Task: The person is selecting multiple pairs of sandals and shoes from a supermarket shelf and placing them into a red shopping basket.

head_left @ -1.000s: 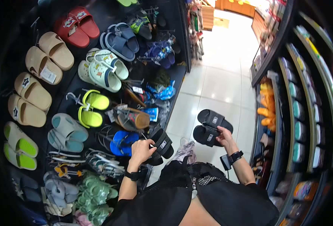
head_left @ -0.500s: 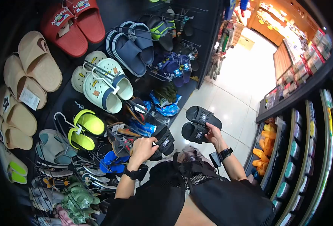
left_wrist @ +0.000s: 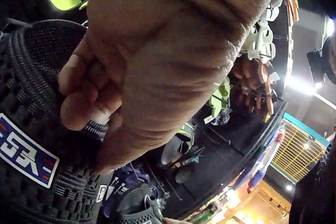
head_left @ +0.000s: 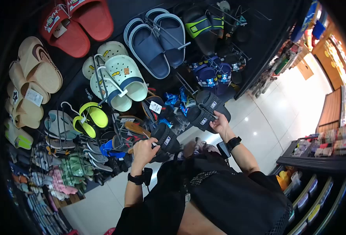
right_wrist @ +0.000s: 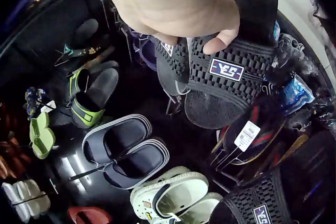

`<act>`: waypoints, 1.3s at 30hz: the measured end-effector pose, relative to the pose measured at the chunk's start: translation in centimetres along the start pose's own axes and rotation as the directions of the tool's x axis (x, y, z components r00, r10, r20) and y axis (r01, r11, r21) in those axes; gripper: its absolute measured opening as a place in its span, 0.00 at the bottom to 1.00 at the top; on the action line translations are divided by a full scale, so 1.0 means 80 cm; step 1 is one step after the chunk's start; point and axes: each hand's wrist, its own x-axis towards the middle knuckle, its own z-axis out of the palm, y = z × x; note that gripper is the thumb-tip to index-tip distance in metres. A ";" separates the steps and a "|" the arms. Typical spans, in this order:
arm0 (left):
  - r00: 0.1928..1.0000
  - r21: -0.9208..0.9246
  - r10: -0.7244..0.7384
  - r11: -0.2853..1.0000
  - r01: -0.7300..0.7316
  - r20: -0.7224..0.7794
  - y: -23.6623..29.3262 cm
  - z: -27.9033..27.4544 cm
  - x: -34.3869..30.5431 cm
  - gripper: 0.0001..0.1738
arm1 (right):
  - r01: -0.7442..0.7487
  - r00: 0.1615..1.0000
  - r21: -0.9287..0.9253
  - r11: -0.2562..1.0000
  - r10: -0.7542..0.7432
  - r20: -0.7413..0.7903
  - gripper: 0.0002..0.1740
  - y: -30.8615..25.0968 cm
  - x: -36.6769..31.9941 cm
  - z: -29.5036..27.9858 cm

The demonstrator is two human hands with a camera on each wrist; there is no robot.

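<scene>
My left hand grips a pair of black woven-strap slides at the strap; in the left wrist view its fingers curl at the strap edge beside a white-bordered label. A second black pair, joined by a thin loop, is in my right hand, to the right of the first. In the right wrist view that hand pinches between the two straps, thumb near the label. The pairs are held apart, side by side, soles of the first partly hidden by my left hand.
A dark rack wall holds red slides, navy slides, pale green clogs and yellow-green sandals on metal hooks. Tiled floor lies to the right, with a shelf of small packages beyond.
The head view has turned, so the rack fills more of it and the aisle shifts right. The right-hand pair now appears against the rack's edge, nearer the left-hand pair. Both hands keep their hold.
</scene>
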 end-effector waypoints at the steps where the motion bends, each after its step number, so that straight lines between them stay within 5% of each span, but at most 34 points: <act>1: 0.999 -0.010 -0.031 0.999 0.031 -0.015 0.007 0.000 0.002 0.13 | -0.016 1.000 0.013 1.000 0.016 0.005 0.08 -0.007 0.006 0.004; 9: 0.987 -0.027 -0.140 0.989 0.142 0.080 0.029 -0.007 0.031 0.13 | -0.105 0.993 0.067 0.992 0.107 -0.038 0.09 -0.016 0.063 0.020; 12: 0.982 -0.016 -0.160 0.987 0.163 0.098 0.031 -0.007 0.040 0.13 | -0.151 0.986 0.138 0.979 0.138 0.097 0.10 -0.014 0.066 0.032; 28: 0.991 -0.037 -0.132 0.990 0.133 0.033 0.022 0.014 0.060 0.13 | -0.276 0.947 0.231 0.933 0.224 0.229 0.08 -0.024 0.107 0.090; 39: 0.939 -0.051 -0.329 0.941 0.335 0.101 0.049 0.003 0.066 0.12 | -0.370 0.870 0.209 0.905 0.258 0.421 0.06 -0.034 0.215 0.133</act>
